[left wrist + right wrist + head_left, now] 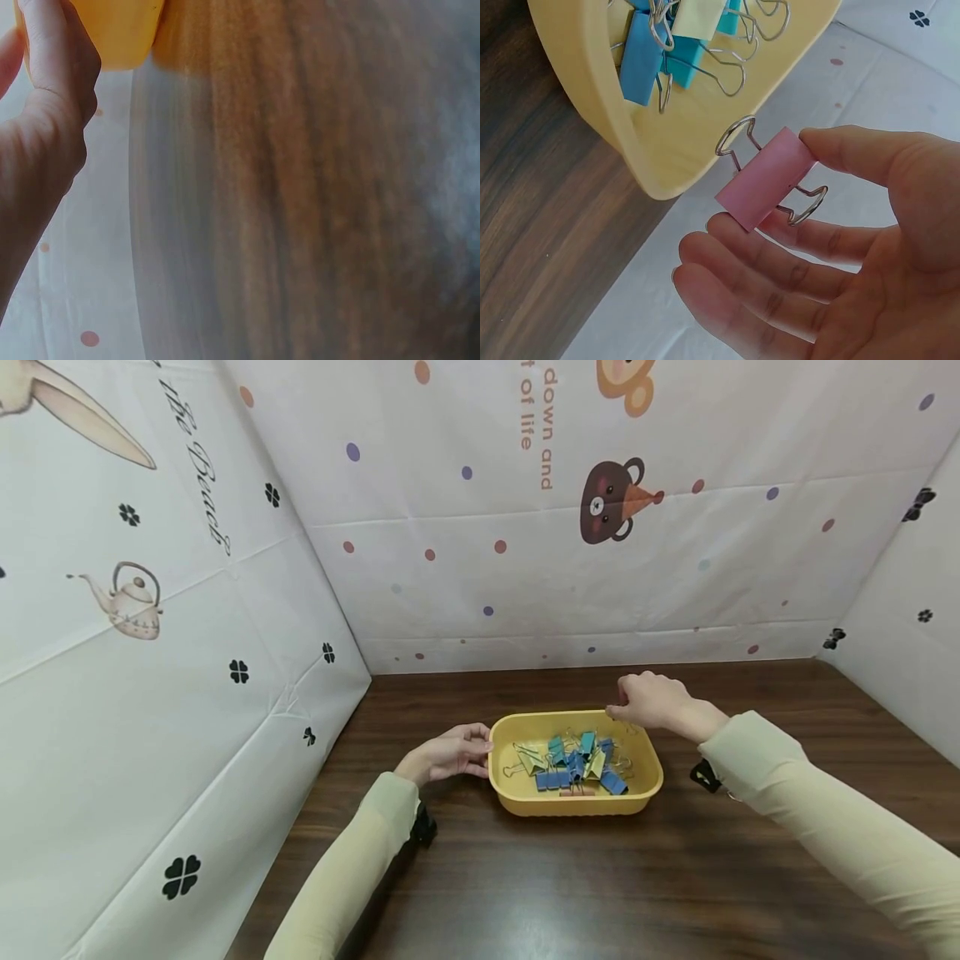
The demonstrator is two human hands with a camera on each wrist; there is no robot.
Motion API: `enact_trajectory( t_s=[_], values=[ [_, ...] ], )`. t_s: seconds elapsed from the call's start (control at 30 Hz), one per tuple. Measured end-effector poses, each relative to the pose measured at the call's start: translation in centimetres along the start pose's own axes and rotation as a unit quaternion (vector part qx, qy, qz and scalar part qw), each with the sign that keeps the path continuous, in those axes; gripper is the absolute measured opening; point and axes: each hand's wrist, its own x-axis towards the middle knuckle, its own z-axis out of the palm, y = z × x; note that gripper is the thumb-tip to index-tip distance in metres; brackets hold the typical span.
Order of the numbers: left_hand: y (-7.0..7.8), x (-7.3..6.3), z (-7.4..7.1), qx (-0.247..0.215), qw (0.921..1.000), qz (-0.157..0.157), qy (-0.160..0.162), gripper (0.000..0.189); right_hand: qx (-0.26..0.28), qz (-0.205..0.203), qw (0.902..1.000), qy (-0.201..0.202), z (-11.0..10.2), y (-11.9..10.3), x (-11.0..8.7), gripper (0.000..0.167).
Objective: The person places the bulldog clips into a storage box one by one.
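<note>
A pink binder clip (766,178) with both wire handles folded out is pinched between the thumb and fingers of my right hand (656,700), above the right rear corner of a yellow plastic tray (573,807). From the head view that clip cannot be made out. My left hand (453,752) grips the tray's left wall, thumb and fingers on either side of its edge. Inside the tray lies a jumbled pile of binder clips: blue (552,780), teal (587,742) and pale yellow (595,766), with a pink one (576,793) by the front wall.
The tray stands on a dark brown wooden table (525,885). White printed sheets hang behind it (450,593) and along the left side (187,735) and right side (900,668). Both wrists carry black devices under the sleeves.
</note>
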Motion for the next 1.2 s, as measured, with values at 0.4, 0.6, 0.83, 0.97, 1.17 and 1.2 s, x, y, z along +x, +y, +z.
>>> enact_trajectory(
  t_s=[0.4, 0.6, 0.83, 0.97, 1.17, 1.2],
  values=[
    [0.2, 0.1, 0.2, 0.003, 1.0000, -0.004, 0.005, 0.014, 0.001, -0.006, 1.0000, -0.007, 0.8, -0.4, 0.2, 0.029],
    [0.1, 0.1, 0.2, -0.001, 0.9999, -0.009, 0.006, 0.013, 0.003, -0.009, 0.9999, -0.014, 1.4, -0.5, 0.4, 0.028],
    [0.3, 0.1, 0.1, 0.001, 1.0000, -0.003, 0.000, 0.013, 0.001, -0.006, 0.9997, -0.022, 1.5, -0.5, 0.5, 0.030],
    [0.3, 0.2, 0.1, 0.000, 1.0000, -0.003, 0.004, 0.012, 0.001, -0.008, 0.9998, -0.021, 1.3, -0.4, 0.4, 0.037],
    [0.1, 0.2, 0.0, 0.000, 1.0000, -0.005, 0.005, 0.011, 0.005, 0.002, 1.0000, -0.006, 0.7, 0.9, -0.3, 0.032],
    [0.1, 0.2, 0.0, 0.000, 1.0000, -0.005, 0.005, 0.011, 0.007, 0.006, 0.9999, -0.005, 0.6, 1.3, -0.4, 0.031]
  ],
)
